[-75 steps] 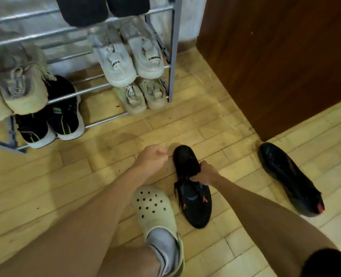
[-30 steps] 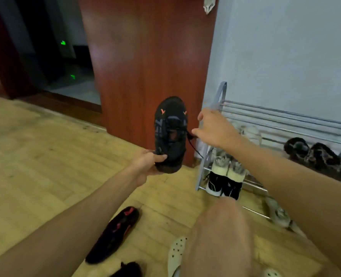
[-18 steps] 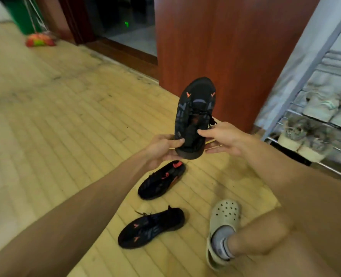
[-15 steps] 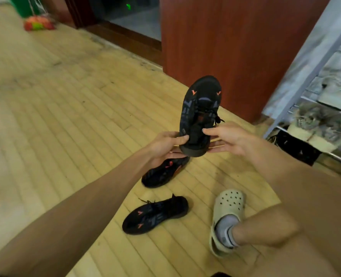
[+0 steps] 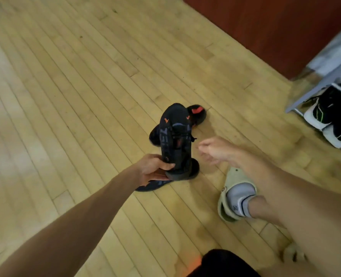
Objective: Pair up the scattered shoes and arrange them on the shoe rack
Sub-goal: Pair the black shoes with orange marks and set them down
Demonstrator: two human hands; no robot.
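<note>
Since half a second ago the right hand [image 5: 215,149] has let go, fingers loose, leaving the left hand [image 5: 152,169] gripping the black sneaker [image 5: 175,140] above two floor shoes [image 5: 197,114], short of the shoe rack [image 5: 305,96].

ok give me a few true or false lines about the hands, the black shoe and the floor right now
1. The left hand grips the heel end of a black shoe. True.
2. The right hand also holds that shoe. False: it is open and beside the shoe, not touching it.
3. The held shoe points toe up. True.
4. No other shoes lie on the wooden floor. False: a shoe with a red heel lies beyond it, and another dark shoe below the hand.
5. The foot wears a pale clog. True.
</note>
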